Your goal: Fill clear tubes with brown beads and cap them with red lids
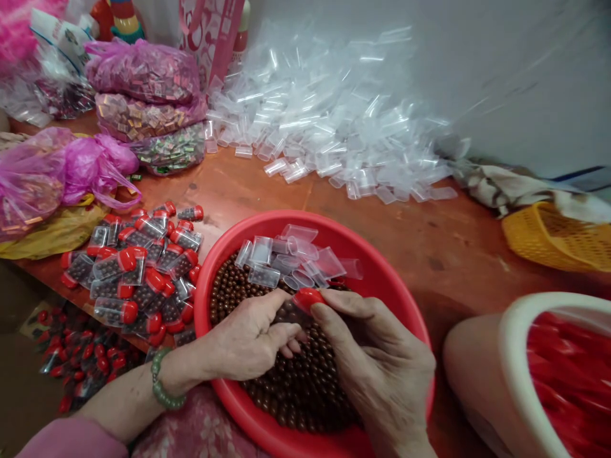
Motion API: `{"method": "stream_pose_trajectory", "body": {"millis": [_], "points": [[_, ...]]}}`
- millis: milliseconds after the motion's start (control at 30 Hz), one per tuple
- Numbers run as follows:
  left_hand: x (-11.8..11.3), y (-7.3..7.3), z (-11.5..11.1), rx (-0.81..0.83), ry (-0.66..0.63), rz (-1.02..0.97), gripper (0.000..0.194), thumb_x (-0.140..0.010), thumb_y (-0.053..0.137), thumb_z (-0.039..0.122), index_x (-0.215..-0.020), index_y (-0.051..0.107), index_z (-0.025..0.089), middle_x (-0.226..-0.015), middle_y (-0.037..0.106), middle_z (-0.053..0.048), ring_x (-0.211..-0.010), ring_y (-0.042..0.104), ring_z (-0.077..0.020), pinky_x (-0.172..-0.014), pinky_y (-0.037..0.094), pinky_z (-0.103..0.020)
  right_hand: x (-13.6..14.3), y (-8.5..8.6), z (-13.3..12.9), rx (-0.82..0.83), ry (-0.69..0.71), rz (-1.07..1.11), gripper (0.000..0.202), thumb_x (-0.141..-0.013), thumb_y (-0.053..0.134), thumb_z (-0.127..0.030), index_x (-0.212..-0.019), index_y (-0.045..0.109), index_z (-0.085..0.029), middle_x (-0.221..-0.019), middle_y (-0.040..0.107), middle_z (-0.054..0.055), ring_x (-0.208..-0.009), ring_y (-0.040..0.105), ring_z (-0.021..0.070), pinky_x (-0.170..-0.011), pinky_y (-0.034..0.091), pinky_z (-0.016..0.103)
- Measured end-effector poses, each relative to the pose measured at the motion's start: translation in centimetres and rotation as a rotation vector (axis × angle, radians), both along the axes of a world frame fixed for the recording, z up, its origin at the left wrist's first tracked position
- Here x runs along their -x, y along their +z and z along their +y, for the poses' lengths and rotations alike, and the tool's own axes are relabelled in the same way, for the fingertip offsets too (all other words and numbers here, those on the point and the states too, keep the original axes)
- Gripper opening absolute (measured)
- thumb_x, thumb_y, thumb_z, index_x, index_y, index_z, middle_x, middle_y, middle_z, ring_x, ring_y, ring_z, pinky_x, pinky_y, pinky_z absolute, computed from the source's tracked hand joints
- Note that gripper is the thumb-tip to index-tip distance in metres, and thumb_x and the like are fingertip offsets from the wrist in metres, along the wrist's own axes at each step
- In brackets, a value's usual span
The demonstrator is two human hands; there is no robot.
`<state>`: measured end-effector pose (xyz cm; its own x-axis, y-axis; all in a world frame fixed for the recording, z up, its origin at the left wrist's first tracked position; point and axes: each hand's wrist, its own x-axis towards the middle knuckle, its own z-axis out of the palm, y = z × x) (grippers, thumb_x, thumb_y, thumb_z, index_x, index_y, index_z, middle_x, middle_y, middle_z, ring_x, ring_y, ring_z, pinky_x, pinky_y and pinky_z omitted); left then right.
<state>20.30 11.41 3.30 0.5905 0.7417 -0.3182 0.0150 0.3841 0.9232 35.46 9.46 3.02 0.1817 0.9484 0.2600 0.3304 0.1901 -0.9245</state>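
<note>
Over a red basin [391,273], my left hand [251,337] grips a small clear plastic tube [287,313] with dark round balls inside. My right hand [382,356] pinches a glossy red cap [308,298] at the tube's upper end; whether it is fully seated I cannot tell. Beneath both hands, many shiny brown balls [305,388] fill the basin. Several open clear tubes [291,254] lie on the balls at the basin's far side. My fingers hide part of the held tube.
Filled red-capped tubes [153,267] are heaped left of the basin, with more [90,356] below the table edge. Empty clear tubes [324,127] pile against the wall. A pale bucket [513,343] of red caps [573,375] stands right, near a yellow basket [534,238]. Pink bags [147,70] sit back left.
</note>
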Motion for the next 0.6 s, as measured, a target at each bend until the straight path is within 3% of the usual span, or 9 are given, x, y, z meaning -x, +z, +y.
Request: {"method": "stream_pose_trajectory", "body": {"millis": [67,233,333,400,500,600], "points": [[0.0,-0.1,0.0,-0.035,0.009,0.029,0.008,-0.088,0.044,0.015,-0.092,0.051,0.014,-0.076,0.056,-0.001,-0.07,0.056,-0.0122,-0.07,0.048,-0.028,-0.3,-0.2,0.0,-0.038,0.04,-0.056,0.016,-0.08,0.07,-0.015,-0.09,0.071,-0.027,-0.084,0.072,-0.002,-0.076,0.069,0.012,-0.071,0.057,0.022],[-0.1,-0.5,0.1,0.09,0.054,-0.06,0.009,-0.088,0.047,0.02,-0.091,0.052,0.014,-0.077,0.055,-0.001,-0.067,0.054,-0.0115,-0.067,0.046,-0.027,-0.9,-0.2,0.3,-0.111,0.184,-0.304,0.016,-0.086,0.064,-0.02,-0.102,0.064,-0.025,-0.089,0.071,0.002,-0.076,0.069,0.0156,-0.066,0.058,0.027],[-0.1,-0.7,0.3,0.178,0.088,-0.147,0.017,-0.084,0.058,0.03,-0.09,0.056,0.014,-0.078,0.057,-0.001,-0.072,0.055,-0.0127,-0.069,0.045,-0.027,-0.9,-0.1,0.7,-0.237,0.257,-0.592,0.05,-0.08,0.069,-0.046,-0.119,0.053,-0.019,-0.107,0.065,0.013,-0.095,0.066,0.0257,-0.074,0.058,0.038],[-0.1,-0.8,0.4,0.278,0.108,-0.245,0.028,-0.08,0.065,0.039,-0.091,0.058,0.014,-0.079,0.058,-0.002,-0.074,0.056,-0.0134,-0.071,0.045,-0.027,-0.8,-0.3,0.9,-0.313,0.245,-0.74,0.067,-0.077,0.067,-0.055,-0.127,0.045,-0.014,-0.113,0.059,0.02,-0.102,0.062,0.031,-0.077,0.057,0.045],[-0.3,-1.0,0.4,0.286,0.141,-0.349,0.037,-0.076,0.069,0.045,-0.092,0.062,0.012,-0.08,0.06,-0.002,-0.076,0.057,-0.0139,-0.077,0.045,-0.028,-0.6,-0.8,0.9,-0.373,0.21,-0.856,0.063,-0.083,0.061,-0.042,-0.132,0.039,-0.01,-0.108,0.06,0.02,-0.097,0.061,0.0309,-0.075,0.056,0.046],[-0.6,-1.1,0.2,0.248,0.112,-0.364,0.04,-0.077,0.069,0.05,-0.089,0.062,0.013,-0.08,0.061,-0.002,-0.077,0.056,-0.0139,-0.079,0.045,-0.029,-0.7,-0.9,0.8,-0.388,0.186,-0.874,0.06,-0.079,0.061,-0.035,-0.132,0.04,-0.014,-0.104,0.06,0.017,-0.092,0.062,0.0303,-0.072,0.055,0.045]]}}
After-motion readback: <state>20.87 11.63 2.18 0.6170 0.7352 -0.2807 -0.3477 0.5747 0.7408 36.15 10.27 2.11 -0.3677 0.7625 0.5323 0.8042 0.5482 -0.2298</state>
